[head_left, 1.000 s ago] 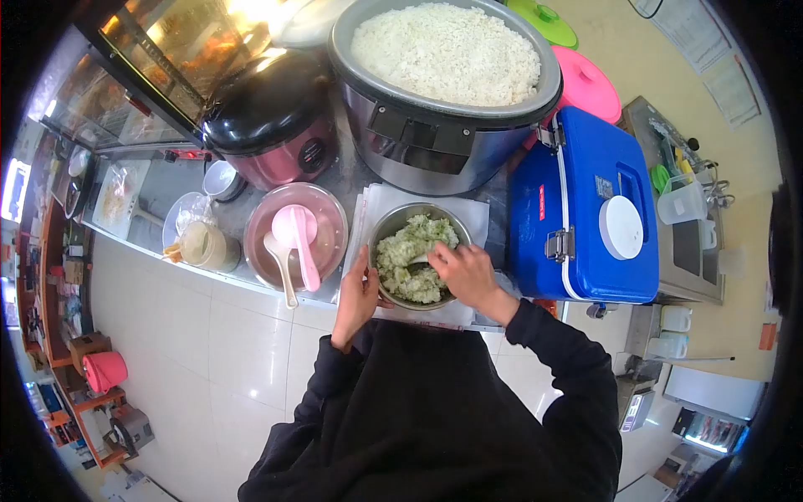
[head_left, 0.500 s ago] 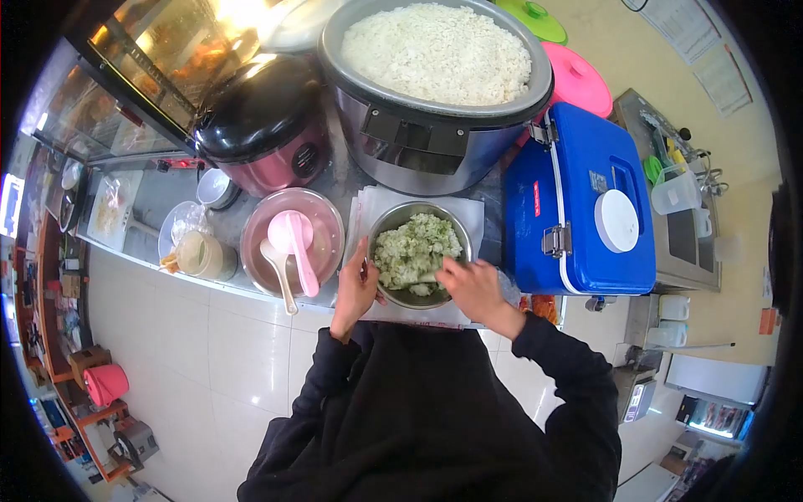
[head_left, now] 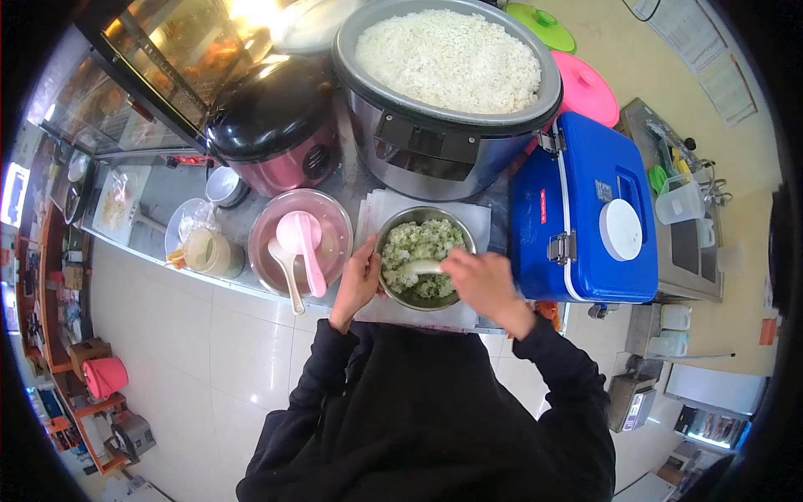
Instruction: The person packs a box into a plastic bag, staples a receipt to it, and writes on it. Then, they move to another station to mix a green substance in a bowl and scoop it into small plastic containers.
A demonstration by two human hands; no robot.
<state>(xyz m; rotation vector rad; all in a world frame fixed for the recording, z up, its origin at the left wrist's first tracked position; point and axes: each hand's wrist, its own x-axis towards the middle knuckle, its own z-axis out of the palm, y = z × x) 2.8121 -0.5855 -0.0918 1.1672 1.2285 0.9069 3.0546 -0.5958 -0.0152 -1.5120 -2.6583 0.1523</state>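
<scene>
A metal bowl (head_left: 473,243) of white rice mixed with green bits (head_left: 410,243) rests on white paper (head_left: 483,219) near the counter's front edge. My left hand (head_left: 360,279) grips the bowl's left rim, thumb up along the side. In my right hand (head_left: 483,286) is a pale spoon (head_left: 421,267), its head lying in the rice; the fingers wrap around its handle end. Left of the bowl, a pink-toned basin (head_left: 336,219) holds a pink ladle (head_left: 310,259) and a pale rice paddle (head_left: 292,283).
Behind the bowl stands a large cooker (head_left: 427,155) full of white rice, beside a smaller lidded cooker (head_left: 272,125). A blue cooler box (head_left: 535,243) closes off the right side. At left are a jar (head_left: 209,253) and small white bowls (head_left: 224,186).
My right hand has shifted slightly right, and the spoon now lies more visibly across the rice. My left hand stays on the bowl. The whole view has shifted a little.
</scene>
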